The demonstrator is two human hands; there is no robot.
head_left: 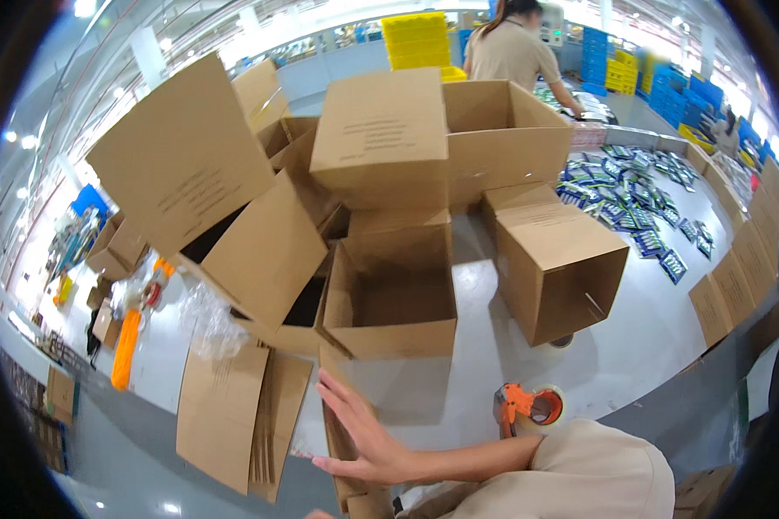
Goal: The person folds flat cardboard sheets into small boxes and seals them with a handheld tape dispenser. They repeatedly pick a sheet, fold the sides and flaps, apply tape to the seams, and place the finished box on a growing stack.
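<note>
My right hand (368, 441) reaches in from the lower right with its fingers stretched out and thumb apart. Its fingers lie against a narrow upright cardboard piece (337, 424), seen nearly edge on. Of my left hand (318, 515), only a small bit shows at the bottom edge, its fingers hidden. Just left of the right hand, a stack of flattened cardboard sheets (221, 415) leans at the table edge. Beyond it stands an open cardboard box (389, 339). An orange tape dispenser (518, 400) with a roll of tape lies to the right of the hand.
More open boxes stand around: tilted ones at left (264, 251), one on its side at right (563, 233). Many small blister packs (632, 195) spread across the right of the table (658, 346). Folded cardboard (736, 285) lines the right edge. A co-worker (512, 52) works at the back.
</note>
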